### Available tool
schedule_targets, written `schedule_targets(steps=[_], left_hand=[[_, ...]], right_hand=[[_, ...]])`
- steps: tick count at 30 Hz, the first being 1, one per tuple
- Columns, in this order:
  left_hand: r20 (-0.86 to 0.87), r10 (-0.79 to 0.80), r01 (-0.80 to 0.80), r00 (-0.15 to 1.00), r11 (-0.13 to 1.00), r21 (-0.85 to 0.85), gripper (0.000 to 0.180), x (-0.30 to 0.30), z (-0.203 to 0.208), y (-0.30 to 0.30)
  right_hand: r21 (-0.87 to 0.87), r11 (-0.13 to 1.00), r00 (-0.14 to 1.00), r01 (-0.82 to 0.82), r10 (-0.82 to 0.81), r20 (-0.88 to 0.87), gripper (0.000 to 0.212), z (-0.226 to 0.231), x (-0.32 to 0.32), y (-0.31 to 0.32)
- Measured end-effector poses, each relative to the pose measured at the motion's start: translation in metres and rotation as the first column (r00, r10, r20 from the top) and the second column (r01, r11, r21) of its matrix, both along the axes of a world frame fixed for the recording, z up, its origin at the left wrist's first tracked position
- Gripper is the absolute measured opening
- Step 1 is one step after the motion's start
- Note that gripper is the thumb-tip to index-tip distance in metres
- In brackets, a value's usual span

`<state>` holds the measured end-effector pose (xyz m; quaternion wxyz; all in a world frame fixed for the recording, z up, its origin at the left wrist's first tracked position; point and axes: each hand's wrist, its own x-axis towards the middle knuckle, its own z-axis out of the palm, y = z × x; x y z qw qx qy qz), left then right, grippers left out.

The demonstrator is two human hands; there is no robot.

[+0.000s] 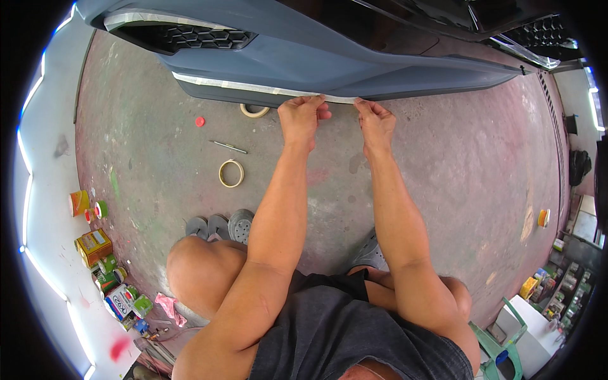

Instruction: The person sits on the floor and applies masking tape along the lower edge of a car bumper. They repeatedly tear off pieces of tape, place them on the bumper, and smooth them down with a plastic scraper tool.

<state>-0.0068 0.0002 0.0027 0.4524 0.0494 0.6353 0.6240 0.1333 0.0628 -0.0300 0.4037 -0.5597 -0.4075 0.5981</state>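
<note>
A pale strip of masking tape (244, 85) runs along the lower part of a grey-blue car bumper (285, 63), just above its dark bottom edge. My left hand (299, 121) is closed at the strip, thumb and fingertips pressed to it near the middle of the bumper. A short way to the right, my right hand (378, 123) pinches the strip's right-hand stretch between thumb and forefinger. Between the two hands the tape lies along the bumper edge. More masking tape (136, 19) borders the black honeycomb grille (206, 38) at the upper left.
On the stained concrete floor (158, 145) lie a tape roll (221, 173), another roll (255, 116) partly under the bumper, a slim pen-like tool (228, 146) and a red cap (200, 121). Grey slippers (218, 225) sit beside my knee. Cans (94, 246) line the left wall; a green chair (497, 345) stands lower right.
</note>
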Motion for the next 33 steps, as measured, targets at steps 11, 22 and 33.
schedule_targets(steps=[11,22,33], left_hand=[[-0.219,-0.021,0.018,0.976,1.000,-0.013,0.019,0.003,-0.012,0.000],[-0.588,-0.104,-0.016,0.802,0.980,-0.196,0.046,0.009,-0.006,-0.011],[-0.959,0.105,-0.036,0.264,0.994,0.099,0.036,0.023,-0.038,-0.032]], right_hand=[[0.019,1.000,1.000,-0.001,0.002,-0.005,0.019,-0.004,0.000,-0.001],[0.286,0.958,0.953,-0.023,-0.065,0.295,0.028,0.008,-0.002,-0.006],[0.806,0.351,0.742,-0.477,-0.330,0.583,0.039,-0.007,0.012,-0.019]])
